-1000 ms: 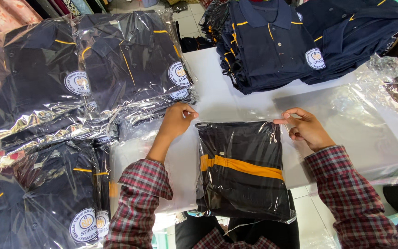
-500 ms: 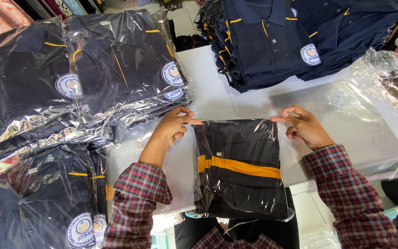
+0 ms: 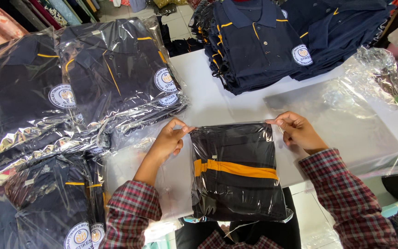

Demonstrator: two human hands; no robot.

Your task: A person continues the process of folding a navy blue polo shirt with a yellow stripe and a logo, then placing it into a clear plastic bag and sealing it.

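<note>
Left hand (image 3: 169,140) and right hand (image 3: 298,131) pinch the top corners of a clear plastic bag (image 3: 236,173) holding a folded navy shirt with an orange stripe, flat on the white table (image 3: 217,99). Bagged shirts (image 3: 116,74) stacked at left; unbagged navy polo shirts (image 3: 259,46) piled beyond; empty clear bags (image 3: 346,124) at right.

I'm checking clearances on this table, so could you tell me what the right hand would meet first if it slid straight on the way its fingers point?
The right hand points left along the bagged shirt's top edge, so it would probably meet the left hand first.

Bagged shirt stack (image 3: 47,207) cut off left
</note>
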